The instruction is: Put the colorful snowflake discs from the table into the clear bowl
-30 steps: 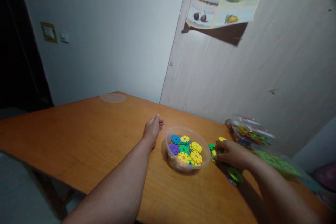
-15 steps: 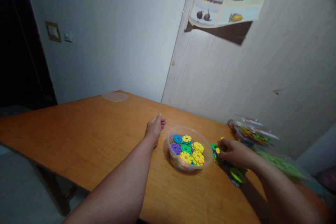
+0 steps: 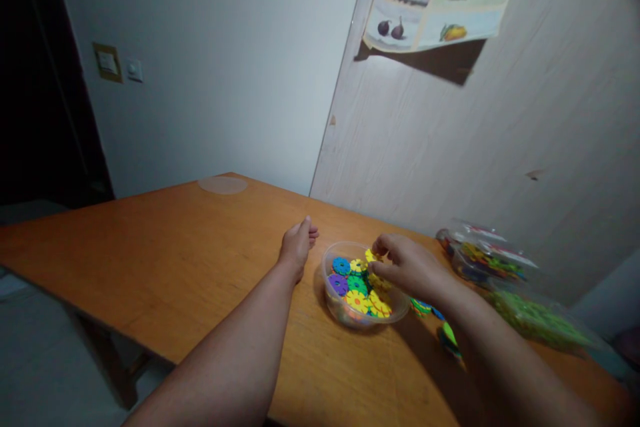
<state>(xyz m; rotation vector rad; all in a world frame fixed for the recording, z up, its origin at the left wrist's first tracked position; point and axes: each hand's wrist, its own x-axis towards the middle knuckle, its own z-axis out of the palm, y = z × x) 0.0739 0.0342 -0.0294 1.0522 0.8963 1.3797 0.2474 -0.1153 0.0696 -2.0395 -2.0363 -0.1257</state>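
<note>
A clear plastic bowl (image 3: 334, 296) stands on the orange wooden table (image 3: 150, 253), filled with several coloured flower-shaped discs (image 3: 350, 283) in yellow, blue, green and purple. My right hand (image 3: 407, 267) hovers over the bowl's right half, fingers curled in a pinch on a yellow disc. My left hand (image 3: 297, 247) rests on the table just left of the bowl, fingers held together and pointing away. More loose discs (image 3: 425, 308) lie on the table right of the bowl, partly hidden by my right forearm.
Clear bags of coloured pieces (image 3: 483, 259) and green pieces (image 3: 535, 317) lie at the table's right end against a pale wooden panel. A clear round lid (image 3: 223, 185) sits at the far table edge. A fruit poster (image 3: 440, 0) hangs above.
My right hand has moved left from the loose discs beside the bowl to above the bowl, carrying a yellow disc. My left hand has stayed put.
</note>
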